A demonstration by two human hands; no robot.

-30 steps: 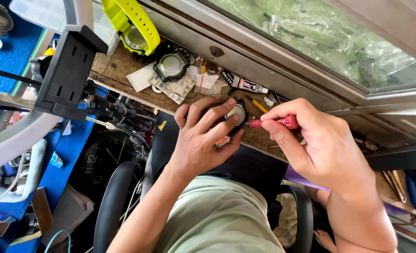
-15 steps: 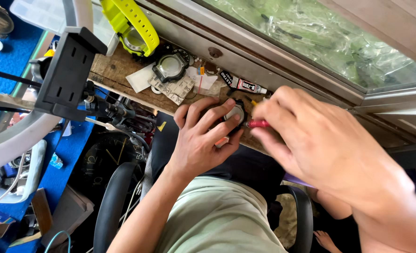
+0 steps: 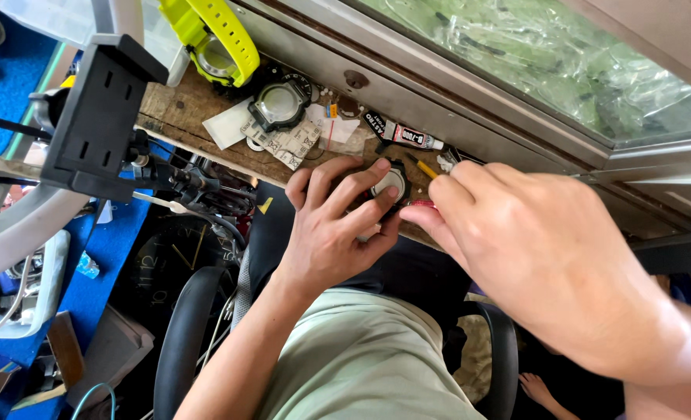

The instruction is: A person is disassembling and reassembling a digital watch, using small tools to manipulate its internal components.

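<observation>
My left hand (image 3: 334,222) grips a small round watch case (image 3: 390,183) with a pale face, pressing it against the edge of the wooden bench (image 3: 182,113). My right hand (image 3: 532,249) is large and close to the camera, its fingertips right beside the case. It pinches a red-handled tool (image 3: 423,204), and only a sliver of red shows under the fingers. The tool's tip is hidden.
On the bench lie a black digital watch (image 3: 279,105) on paper scraps, a yellow-green watch (image 3: 217,39), a glue tube (image 3: 404,134) and a small yellow tool (image 3: 427,167). A black phone clamp (image 3: 100,117) stands left. A glass-fronted case (image 3: 532,62) runs behind. A black chair (image 3: 190,342) is below.
My right hand has swung in toward the camera and the watch case, so it now covers most of the red tool. The left hand has kept its grip in place.
</observation>
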